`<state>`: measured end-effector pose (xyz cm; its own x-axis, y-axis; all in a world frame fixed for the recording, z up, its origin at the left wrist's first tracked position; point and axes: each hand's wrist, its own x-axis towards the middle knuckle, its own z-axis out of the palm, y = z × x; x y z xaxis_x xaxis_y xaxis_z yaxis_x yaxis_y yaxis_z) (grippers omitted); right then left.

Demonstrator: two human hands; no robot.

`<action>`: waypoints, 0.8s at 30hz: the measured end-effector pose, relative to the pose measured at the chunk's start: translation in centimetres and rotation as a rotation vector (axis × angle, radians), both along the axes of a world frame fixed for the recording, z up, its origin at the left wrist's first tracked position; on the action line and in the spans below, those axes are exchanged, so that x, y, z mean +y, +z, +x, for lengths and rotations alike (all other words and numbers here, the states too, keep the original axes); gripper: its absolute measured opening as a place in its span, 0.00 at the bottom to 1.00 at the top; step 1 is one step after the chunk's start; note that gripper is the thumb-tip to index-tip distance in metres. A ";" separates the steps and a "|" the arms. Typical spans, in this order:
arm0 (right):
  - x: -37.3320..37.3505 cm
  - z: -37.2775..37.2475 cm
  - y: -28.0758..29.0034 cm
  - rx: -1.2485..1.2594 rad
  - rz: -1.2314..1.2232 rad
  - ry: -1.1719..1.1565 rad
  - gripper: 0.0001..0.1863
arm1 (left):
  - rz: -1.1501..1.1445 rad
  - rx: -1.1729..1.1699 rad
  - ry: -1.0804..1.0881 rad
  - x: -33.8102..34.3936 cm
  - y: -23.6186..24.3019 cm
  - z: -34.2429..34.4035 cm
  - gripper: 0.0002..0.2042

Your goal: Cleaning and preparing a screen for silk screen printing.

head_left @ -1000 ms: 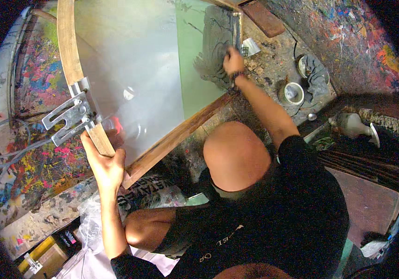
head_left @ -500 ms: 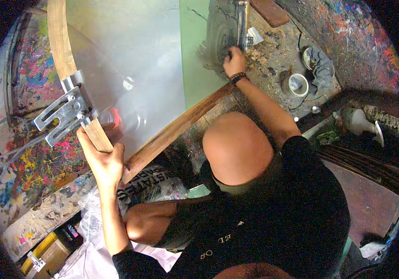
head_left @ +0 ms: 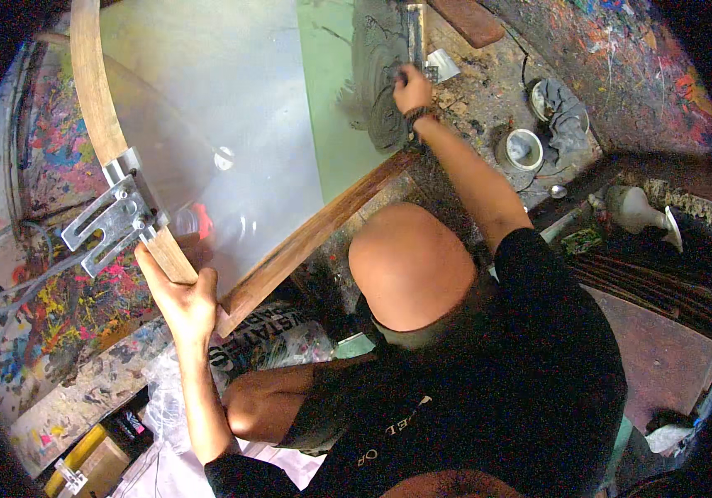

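Observation:
A large wooden-framed mesh screen (head_left: 231, 108) lies tilted before me, pale grey with a green band (head_left: 323, 124). My left hand (head_left: 182, 295) wraps round the near-left corner of its wooden frame (head_left: 310, 236), just below a slotted metal bracket (head_left: 115, 224) fixed on the left side. At the screen's far right, my right hand (head_left: 412, 91) is closed against a dark wet smear (head_left: 381, 83) on the green part. Something small and dark seems to be in those fingers; its kind is hidden. A dark bracelet circles that wrist.
To the right, on a stained surface, stand a white tub (head_left: 524, 149) and another tub with a grey rag (head_left: 563, 116) over it. A spray bottle (head_left: 634, 207) lies farther right. Clear plastic bags (head_left: 277, 336) sit below the frame. Paint-spattered boards (head_left: 65, 282) are at left.
My right hand has shifted up a little along the smear's edge, and the smear looks more spread. The whole view has slid slightly; my left hand keeps its grip on the frame.

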<state>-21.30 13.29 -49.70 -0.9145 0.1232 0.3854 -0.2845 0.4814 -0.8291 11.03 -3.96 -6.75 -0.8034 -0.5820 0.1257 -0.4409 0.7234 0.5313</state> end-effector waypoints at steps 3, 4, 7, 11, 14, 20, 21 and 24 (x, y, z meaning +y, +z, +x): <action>0.5 6.3 -0.7 -0.060 0.018 0.213 0.17 | -0.242 -0.004 0.000 -0.3 0.0 -0.3 0.40; 0.9 6.9 -1.1 -0.133 0.001 0.269 0.18 | -0.192 0.024 -0.059 -0.3 0.0 -0.3 0.40; 1.7 4.8 -1.9 -0.310 0.135 0.133 0.19 | -0.142 0.001 -0.032 -0.4 0.0 -0.3 0.42; -0.1 -2.0 0.5 -0.209 0.093 -0.014 0.15 | -0.059 0.010 -0.017 -0.4 0.0 0.2 0.43; -1.0 0.4 1.6 -0.060 -0.044 -0.044 0.13 | -0.133 0.002 -0.037 -0.6 -0.2 0.4 0.44; 0.6 3.8 0.9 -0.468 0.139 -0.035 0.11 | -0.197 -0.023 -0.039 -0.7 -0.1 0.2 0.43; 0.6 3.0 1.3 -0.413 0.073 -0.030 0.11 | -0.114 -0.022 -0.022 -0.5 0.0 0.2 0.42; -0.7 1.9 3.5 -0.141 -0.077 0.008 0.10 | -0.046 0.037 -0.027 0.1 0.1 -0.1 0.40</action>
<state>-19.39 12.57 -46.17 -0.9598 0.1402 0.2430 -0.1664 0.4127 -0.8955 10.91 -3.89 -6.65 -0.8129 -0.5534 0.1815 -0.4019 0.7585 0.5129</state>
